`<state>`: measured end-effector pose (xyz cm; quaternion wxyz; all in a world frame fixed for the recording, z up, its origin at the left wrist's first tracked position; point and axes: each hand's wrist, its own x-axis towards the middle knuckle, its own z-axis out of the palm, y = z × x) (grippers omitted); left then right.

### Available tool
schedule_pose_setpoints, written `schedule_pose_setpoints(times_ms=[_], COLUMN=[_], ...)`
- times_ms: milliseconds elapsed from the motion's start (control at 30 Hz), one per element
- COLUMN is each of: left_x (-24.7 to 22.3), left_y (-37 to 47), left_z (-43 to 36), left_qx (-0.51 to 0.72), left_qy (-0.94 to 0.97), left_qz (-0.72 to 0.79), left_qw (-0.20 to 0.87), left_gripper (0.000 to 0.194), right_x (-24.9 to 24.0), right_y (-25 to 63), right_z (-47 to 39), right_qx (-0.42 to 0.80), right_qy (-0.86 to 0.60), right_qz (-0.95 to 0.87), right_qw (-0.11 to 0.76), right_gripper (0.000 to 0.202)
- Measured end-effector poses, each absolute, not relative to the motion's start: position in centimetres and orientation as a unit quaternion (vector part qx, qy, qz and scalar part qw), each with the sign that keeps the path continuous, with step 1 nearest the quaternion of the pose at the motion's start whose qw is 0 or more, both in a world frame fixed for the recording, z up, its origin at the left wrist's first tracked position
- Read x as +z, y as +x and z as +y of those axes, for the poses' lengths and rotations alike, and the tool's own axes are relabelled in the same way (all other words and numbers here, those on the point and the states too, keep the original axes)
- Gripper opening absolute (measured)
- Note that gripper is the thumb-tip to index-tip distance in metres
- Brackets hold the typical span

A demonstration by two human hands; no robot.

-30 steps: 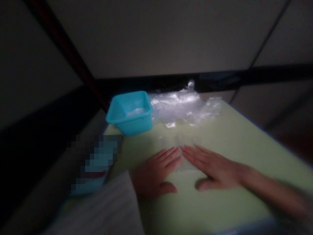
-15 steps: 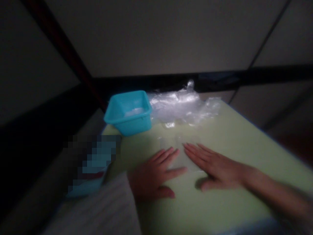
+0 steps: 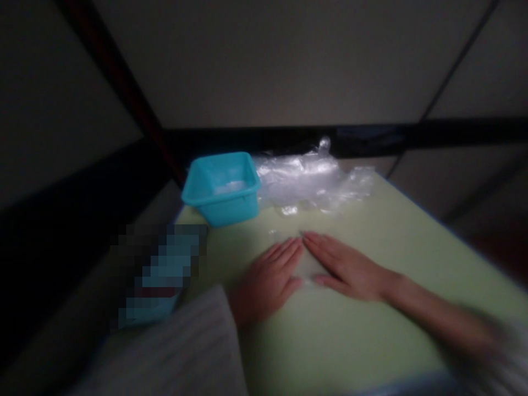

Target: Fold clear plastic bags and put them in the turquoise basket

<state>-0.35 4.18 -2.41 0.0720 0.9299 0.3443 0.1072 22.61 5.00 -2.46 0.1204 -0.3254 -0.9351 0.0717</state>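
The left hand [image 3: 266,278] and the right hand [image 3: 344,265] lie flat with fingers together, fingertips nearly meeting, pressing a thin clear plastic sheet [image 3: 307,267] on the pale green table [image 3: 371,341]. Behind them lies a crumpled clear plastic pile [image 3: 313,181], just beside a turquoise square plastic tub [image 3: 223,190].

Left hand [image 3: 268,283], right hand [image 3: 346,267] flat on clear sheet [image 3: 307,268], fingertips meeting; blue tub [image 3: 223,190] beyond.

A pixelated patch [image 3: 159,275] hides whatever lies left of the tabletop [image 3: 371,330]. The right forearm [image 3: 466,330] blurs toward the frame edge. What sits inside the tub [image 3: 223,190] is too dim to tell.
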Motion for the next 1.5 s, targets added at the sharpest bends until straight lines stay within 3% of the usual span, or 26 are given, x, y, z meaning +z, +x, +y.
schedule_pose_setpoints(times_ms=[467,733,833,1033,1233,1500], left_x=[-3.0,-2.7,-2.7,-2.2,-1.6,-1.8], left_y=[-0.7,-0.8,-1.2,-2.3,-1.9,-2.1], left_z=[3.8,4.1,4.3,4.5,4.3,4.2], left_qx=[0.085,0.087,0.103,0.124,0.066,0.070], left_qy=[0.918,0.910,0.913,0.945,0.966,0.966], left_qz=[0.387,0.401,0.387,0.282,0.206,0.210], left_qw=[0.015,0.049,0.076,0.116,0.144,0.133], left_gripper=[0.055,0.056,0.061,0.061,0.065,0.071], right_x=[-2.9,-3.1,-2.4,-1.2,-0.6,0.1], right_y=[22.8,23.0,23.6,24.7,25.7,26.1], right_z=[4.7,4.9,4.9,4.4,4.0,3.6], right_qx=[0.019,0.051,0.110,0.140,0.059,-0.010], right_qy=[-0.384,-0.368,-0.307,-0.150,-0.154,-0.169], right_qz=[-0.920,-0.918,-0.926,-0.944,-0.971,-0.981], right_qw=[0.080,0.138,0.192,0.259,0.171,0.097], right_gripper=[0.081,0.079,0.068,0.022,0.012,0.021])
